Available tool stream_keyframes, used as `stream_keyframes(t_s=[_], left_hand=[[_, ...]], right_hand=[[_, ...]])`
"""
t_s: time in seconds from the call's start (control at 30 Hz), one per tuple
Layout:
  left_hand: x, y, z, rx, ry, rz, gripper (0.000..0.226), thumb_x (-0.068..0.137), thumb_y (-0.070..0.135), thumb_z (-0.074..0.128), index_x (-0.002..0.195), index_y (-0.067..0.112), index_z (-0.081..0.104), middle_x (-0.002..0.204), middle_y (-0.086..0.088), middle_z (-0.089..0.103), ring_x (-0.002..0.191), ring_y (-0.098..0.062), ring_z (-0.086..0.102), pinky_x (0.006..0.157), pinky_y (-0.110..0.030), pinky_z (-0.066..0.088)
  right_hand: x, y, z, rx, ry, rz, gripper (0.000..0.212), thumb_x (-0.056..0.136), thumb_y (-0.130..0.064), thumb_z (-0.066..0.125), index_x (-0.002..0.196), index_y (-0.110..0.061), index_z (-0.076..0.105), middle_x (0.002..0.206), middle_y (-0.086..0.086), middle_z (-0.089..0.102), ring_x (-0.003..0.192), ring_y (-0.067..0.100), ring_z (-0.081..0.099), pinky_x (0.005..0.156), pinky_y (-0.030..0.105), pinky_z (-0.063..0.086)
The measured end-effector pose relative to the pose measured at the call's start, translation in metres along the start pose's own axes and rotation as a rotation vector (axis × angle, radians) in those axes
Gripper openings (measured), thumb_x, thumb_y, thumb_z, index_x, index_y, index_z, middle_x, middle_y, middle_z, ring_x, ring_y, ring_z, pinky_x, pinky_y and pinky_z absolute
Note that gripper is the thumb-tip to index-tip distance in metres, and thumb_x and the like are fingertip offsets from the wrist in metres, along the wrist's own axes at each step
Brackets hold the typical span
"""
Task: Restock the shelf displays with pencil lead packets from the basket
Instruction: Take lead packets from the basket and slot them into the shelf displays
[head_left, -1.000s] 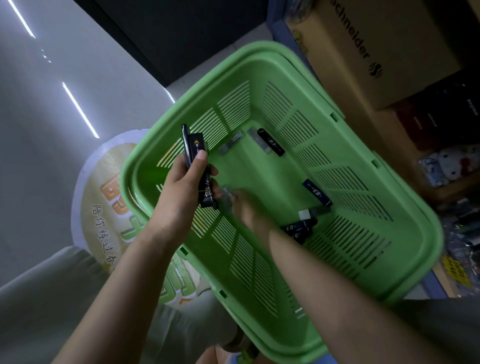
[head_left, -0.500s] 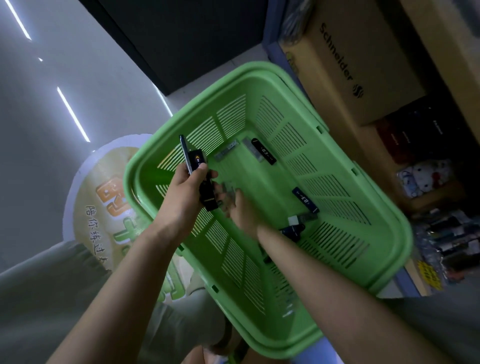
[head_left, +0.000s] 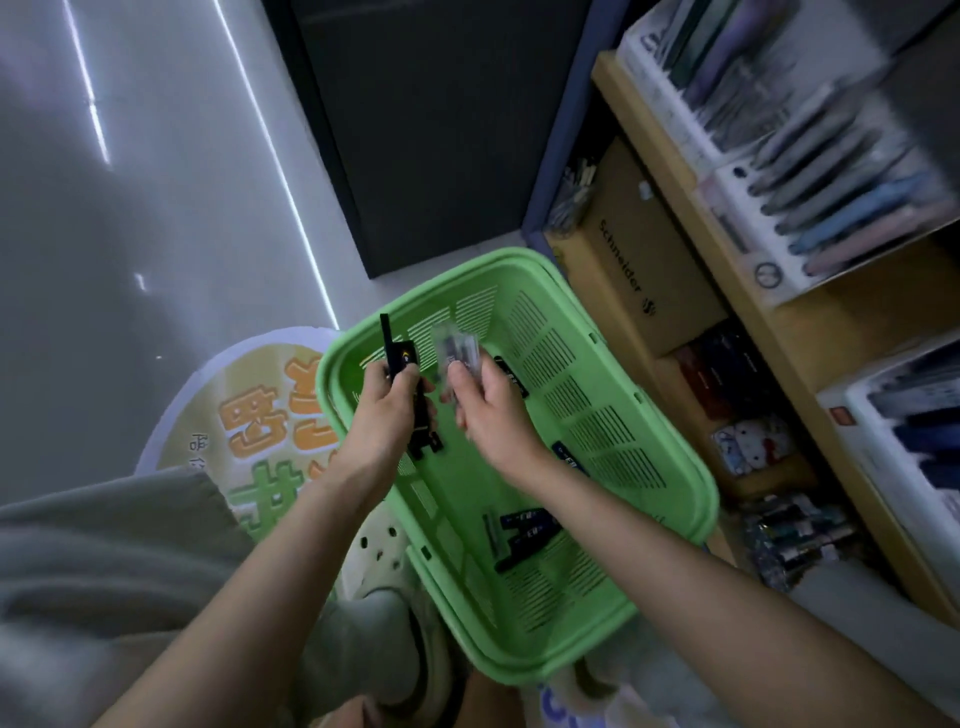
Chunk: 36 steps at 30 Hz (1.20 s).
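Above green basket (head_left: 483, 265), left fingers (head_left: 374, 374) tight around black packets (head_left: 402, 358), right fingers (head_left: 460, 371) tight around blurred clear packets (head_left: 457, 344).

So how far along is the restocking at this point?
Already shelved: cannot tell from this view. In hand: left hand grips black lead packets; right hand pinches blurred clear packets above the green basket. Left: several loose packets on the basket floor, then carrying everything to the shelf displays.

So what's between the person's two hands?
Nothing: the head view shows a bare gap above the basket; left hand holds black packets, right hand clear packets.
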<state>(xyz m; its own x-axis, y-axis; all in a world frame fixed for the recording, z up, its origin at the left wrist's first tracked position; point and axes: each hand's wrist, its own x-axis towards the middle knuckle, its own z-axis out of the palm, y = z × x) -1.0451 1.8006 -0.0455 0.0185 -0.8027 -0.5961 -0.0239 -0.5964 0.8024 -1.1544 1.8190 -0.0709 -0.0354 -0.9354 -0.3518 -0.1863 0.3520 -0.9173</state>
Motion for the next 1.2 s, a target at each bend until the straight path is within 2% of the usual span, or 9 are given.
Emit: stream_keyframes(t_s=[0.23,0.4,0.53,0.7,0.87,1.0,1.07,1.13,1.2], left_hand=[[-0.037,0.021,-0.001,-0.038,-0.069,0.101,0.029,0.102,0.034,0.036,0.113,0.009,0.047,0.081,-0.003,0.053,0.064,-0.012,0.05,0.056,-0.023,0.044],[-0.061,0.033,0.003,-0.016,-0.174,0.26,0.02,0.095,0.026,0.055,0.106,0.009,0.052,0.069,0.001,0.053,0.056,-0.008,0.047,0.051,-0.02,0.04],[-0.082,0.041,0.014,-0.065,-0.21,0.3,0.011,0.094,0.021,0.058,0.088,0.016,0.05,0.055,0.005,0.05,0.048,-0.008,0.044,0.045,-0.019,0.037],[-0.107,0.054,0.029,-0.102,-0.317,0.309,0.01,0.093,0.022,0.058,0.091,0.015,0.05,0.059,0.001,0.046,0.05,-0.01,0.042,0.044,-0.016,0.038],[-0.131,0.067,0.052,-0.071,-0.404,0.326,0.015,0.093,0.025,0.059,0.095,0.012,0.052,0.06,0.001,0.046,0.049,-0.009,0.043,0.048,-0.021,0.038],[-0.15,0.076,0.076,-0.023,-0.508,0.343,0.014,0.093,0.021,0.058,0.088,0.01,0.051,0.059,0.0,0.045,0.045,-0.009,0.04,0.043,-0.017,0.036],[-0.16,0.079,0.092,-0.006,-0.558,0.341,0.015,0.093,0.021,0.059,0.089,0.009,0.05,0.06,-0.001,0.045,0.045,-0.01,0.04,0.042,-0.017,0.035],[-0.171,0.083,0.108,0.014,-0.596,0.341,0.015,0.092,0.022,0.06,0.09,0.01,0.051,0.061,-0.002,0.047,0.047,-0.011,0.042,0.045,-0.02,0.036],[-0.181,0.087,0.123,0.04,-0.632,0.343,0.017,0.092,0.023,0.06,0.09,0.009,0.052,0.062,-0.002,0.047,0.049,-0.013,0.042,0.049,-0.023,0.036]], right_hand=[[-0.031,-0.04,-0.006,-0.24,0.013,-0.043,0.017,0.101,-0.027,0.042,0.098,-0.015,0.054,0.085,0.007,0.056,0.071,0.017,0.052,0.067,0.034,0.046],[-0.059,-0.072,-0.029,-0.24,-0.035,0.013,0.022,0.101,-0.025,0.041,0.083,-0.018,0.052,0.072,-0.002,0.056,0.06,0.011,0.052,0.061,0.028,0.049],[-0.082,-0.085,-0.044,-0.266,-0.013,0.02,0.024,0.102,-0.031,0.037,0.09,-0.018,0.053,0.08,0.002,0.058,0.071,0.015,0.056,0.071,0.038,0.05],[-0.118,-0.103,-0.072,-0.32,0.145,-0.025,0.041,0.102,-0.042,0.028,0.114,-0.014,0.056,0.105,-0.005,0.061,0.098,0.009,0.057,0.087,0.031,0.046],[-0.161,-0.122,-0.107,-0.261,0.216,-0.088,0.027,0.102,-0.038,0.034,0.088,-0.025,0.053,0.079,-0.012,0.051,0.074,0.002,0.049,0.073,0.023,0.039],[-0.198,-0.131,-0.135,-0.197,0.26,-0.151,0.01,0.095,-0.016,0.055,0.098,-0.008,0.06,0.09,0.0,0.068,0.074,0.004,0.06,0.072,0.024,0.048],[-0.218,-0.136,-0.153,-0.225,0.317,-0.178,0.003,0.092,-0.018,0.06,0.091,-0.018,0.063,0.091,-0.007,0.071,0.081,0.001,0.063,0.075,0.024,0.05],[-0.239,-0.143,-0.171,-0.3,0.389,-0.218,0.016,0.091,-0.02,0.062,0.079,-0.03,0.058,0.077,-0.024,0.064,0.08,-0.005,0.057,0.076,0.02,0.045],[-0.261,-0.151,-0.19,-0.374,0.456,-0.257,0.02,0.091,-0.019,0.062,0.076,-0.03,0.055,0.07,-0.024,0.057,0.072,-0.004,0.053,0.072,0.016,0.041]])
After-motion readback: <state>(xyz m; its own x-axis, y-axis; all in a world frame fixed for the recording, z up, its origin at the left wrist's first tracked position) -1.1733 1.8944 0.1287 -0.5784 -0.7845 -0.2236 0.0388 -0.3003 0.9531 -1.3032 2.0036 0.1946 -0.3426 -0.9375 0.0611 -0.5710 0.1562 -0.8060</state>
